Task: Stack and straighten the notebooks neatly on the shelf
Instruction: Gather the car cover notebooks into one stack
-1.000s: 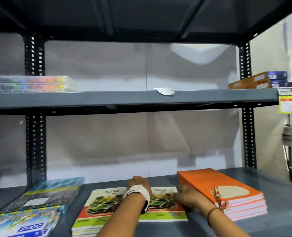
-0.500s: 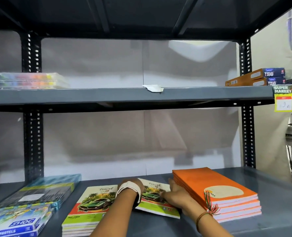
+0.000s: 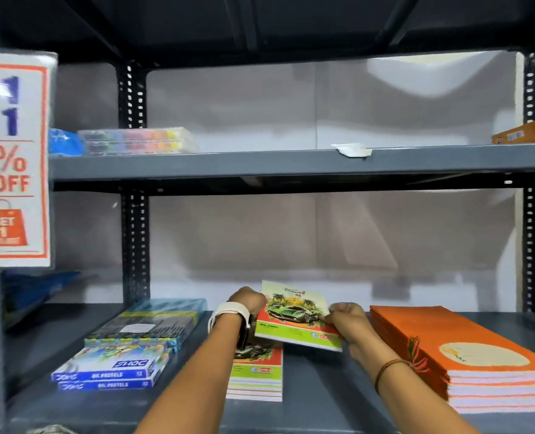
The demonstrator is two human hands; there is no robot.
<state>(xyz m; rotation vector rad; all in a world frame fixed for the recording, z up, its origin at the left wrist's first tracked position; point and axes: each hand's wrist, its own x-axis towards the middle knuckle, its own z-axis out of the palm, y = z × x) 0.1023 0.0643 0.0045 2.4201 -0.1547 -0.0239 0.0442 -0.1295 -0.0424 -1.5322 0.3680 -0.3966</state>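
Note:
A green-car notebook (image 3: 294, 314) is lifted and tilted above the grey lower shelf (image 3: 316, 411). My left hand (image 3: 247, 300), with a white watch on the wrist, grips its left edge. My right hand (image 3: 347, 317) grips its right edge. Below it lies a stack of the same car notebooks (image 3: 255, 375), partly hidden by my left forearm. A stack of orange notebooks (image 3: 466, 358) lies to the right.
Oil pastel boxes (image 3: 109, 371) and a dark flat pack (image 3: 147, 324) lie at the left. The upper shelf (image 3: 260, 162) holds a clear crayon case (image 3: 137, 140) and an orange box (image 3: 524, 131). A sale sign (image 3: 11, 158) hangs at the far left.
The right-hand car notebook has been lifted off the shelf by both hands and carried left, over the other car stack. The camera view has swung left.

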